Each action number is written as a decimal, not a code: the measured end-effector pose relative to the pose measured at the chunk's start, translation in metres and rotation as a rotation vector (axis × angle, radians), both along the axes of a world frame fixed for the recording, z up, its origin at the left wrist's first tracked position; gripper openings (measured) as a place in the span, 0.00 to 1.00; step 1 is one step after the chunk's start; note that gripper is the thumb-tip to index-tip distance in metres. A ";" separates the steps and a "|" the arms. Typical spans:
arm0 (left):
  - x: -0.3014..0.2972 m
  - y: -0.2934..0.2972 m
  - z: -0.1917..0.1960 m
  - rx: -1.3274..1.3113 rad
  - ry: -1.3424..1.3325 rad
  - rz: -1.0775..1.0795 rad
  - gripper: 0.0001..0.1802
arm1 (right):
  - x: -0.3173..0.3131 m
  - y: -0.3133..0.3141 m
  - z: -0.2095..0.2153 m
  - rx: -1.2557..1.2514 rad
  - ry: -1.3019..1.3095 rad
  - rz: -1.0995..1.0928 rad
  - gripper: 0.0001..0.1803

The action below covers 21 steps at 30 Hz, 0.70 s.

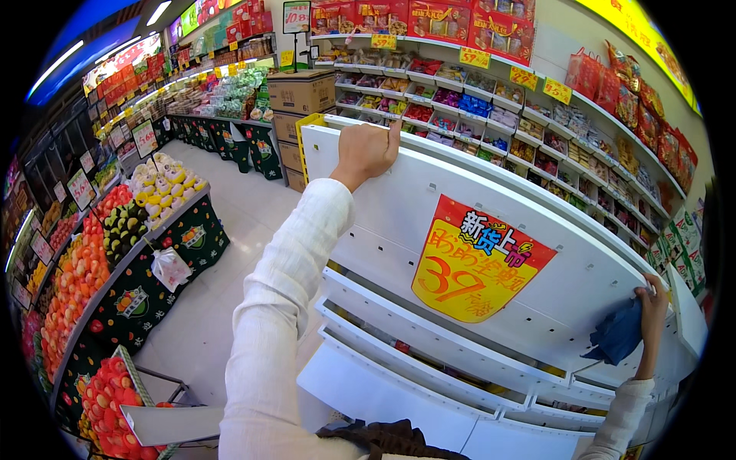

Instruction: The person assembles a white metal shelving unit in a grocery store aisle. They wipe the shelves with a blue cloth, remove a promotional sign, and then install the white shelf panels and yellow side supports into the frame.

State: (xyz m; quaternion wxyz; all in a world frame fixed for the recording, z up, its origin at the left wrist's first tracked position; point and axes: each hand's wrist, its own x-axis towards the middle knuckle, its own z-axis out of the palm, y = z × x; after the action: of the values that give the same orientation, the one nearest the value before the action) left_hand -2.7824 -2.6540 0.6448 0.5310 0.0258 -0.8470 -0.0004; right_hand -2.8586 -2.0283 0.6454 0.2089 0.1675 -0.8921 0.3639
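A large white panel (491, 230) fills the middle of the view, tilted so its top edge runs from the far left down toward the near right. That top edge is free along its whole length, with only the stocked wall shelves (537, 130) of packaged goods beyond it. Below the panel, several white shelf boards (429, 337) stack in steps toward the near side, their long edges parallel and close together. A yellow and red price sign (475, 264) sticks to the panel's face, between the two hands.

To the left the pale floor (230, 261) of the aisle lies open, running far back between the panel and a fruit stand (115, 245) heaped with oranges, avocados and yellow fruit. A stack of cardboard boxes (299, 115) stands at the far end, just behind the panel's left corner. A trolley (169, 414) with a white board sits near, at lower left.

The left hand (366, 152) is at the panel's far left top corner, its grip curled over the edge and clasping it, one finger raised. The right hand (653, 303) is at the panel's near right edge, fingers hooked on the rim; a dark blue cloth (619, 333) hangs pressed between palm and panel, so this grip is closed on both cloth and edge.
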 end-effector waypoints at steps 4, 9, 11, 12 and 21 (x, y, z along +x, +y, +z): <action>-0.002 -0.001 0.000 -0.039 0.020 -0.024 0.31 | -0.001 0.003 0.001 0.011 0.041 0.014 0.10; 0.000 -0.004 0.003 -0.082 0.062 -0.037 0.31 | -0.009 0.010 0.001 0.123 0.072 0.074 0.11; 0.005 -0.004 0.004 -0.062 -0.008 -0.050 0.30 | -0.011 0.005 0.002 0.158 0.097 0.061 0.12; 0.007 -0.004 0.004 -0.045 -0.037 -0.057 0.29 | -0.008 0.005 0.001 0.183 0.130 0.031 0.12; 0.073 -0.094 -0.029 0.212 0.341 -0.196 0.16 | 0.025 -0.022 -0.038 0.165 0.408 -0.243 0.24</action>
State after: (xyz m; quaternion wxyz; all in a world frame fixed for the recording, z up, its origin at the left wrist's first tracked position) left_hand -2.7099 -2.7478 0.6163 0.6583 -0.0015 -0.7386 -0.1455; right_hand -2.8337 -2.0507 0.6073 0.4124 0.1453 -0.8719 0.2206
